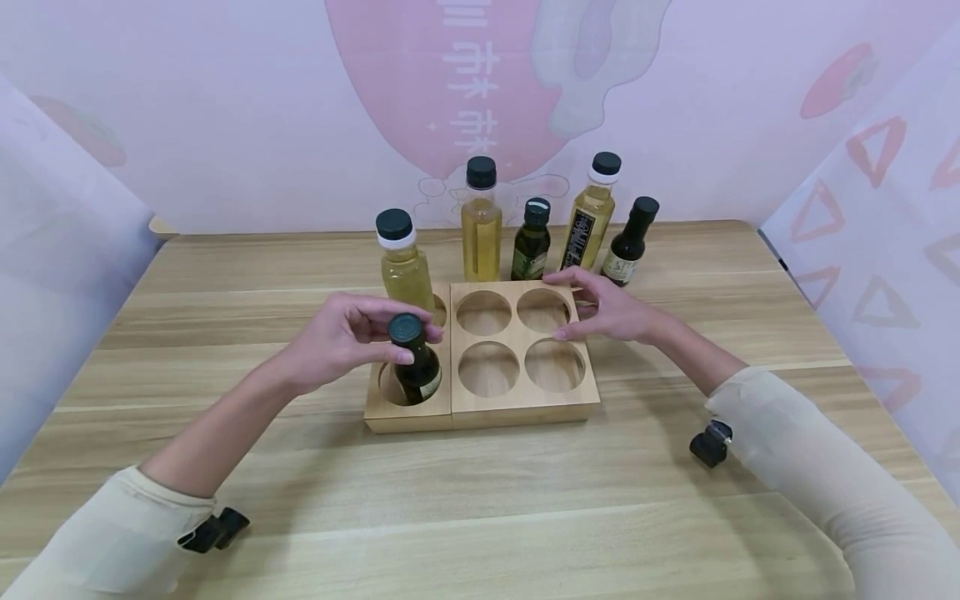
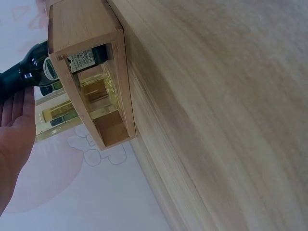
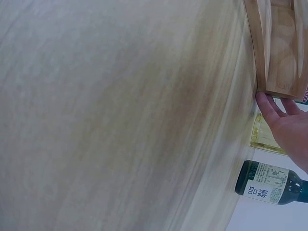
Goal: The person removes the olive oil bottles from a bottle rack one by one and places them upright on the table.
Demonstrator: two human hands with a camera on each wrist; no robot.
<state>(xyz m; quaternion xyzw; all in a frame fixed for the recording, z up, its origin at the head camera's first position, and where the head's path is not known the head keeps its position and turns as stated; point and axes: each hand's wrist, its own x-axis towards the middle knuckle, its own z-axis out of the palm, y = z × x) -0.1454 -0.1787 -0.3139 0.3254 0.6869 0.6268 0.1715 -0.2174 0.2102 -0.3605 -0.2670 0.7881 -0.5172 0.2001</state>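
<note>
A wooden bottle rack with round holes (image 1: 486, 410) stands mid-table, a narrow section on its left against a wider one. My left hand (image 1: 352, 337) pinches a small dark glass bottle (image 1: 420, 375) by the neck, below its dark cap. That bottle's lower part is inside the front hole of the narrow section, its label partly hidden. Behind it, a pale yellow oil bottle (image 1: 407, 279) stands in the narrow section's rear hole. My right hand (image 1: 611, 308) rests at the wider section's back right corner, fingers extended against it and thumb at the top edge. All the wider section's holes are bare.
Behind the rack stand a yellow oil bottle (image 1: 482, 237), a small dark green bottle (image 1: 532, 243), a black-labelled yellow bottle (image 1: 591, 223) and a dark slim-necked bottle (image 1: 627, 250). A printed backdrop (image 1: 262, 117) rises along the back edge of the wooden table (image 1: 480, 508).
</note>
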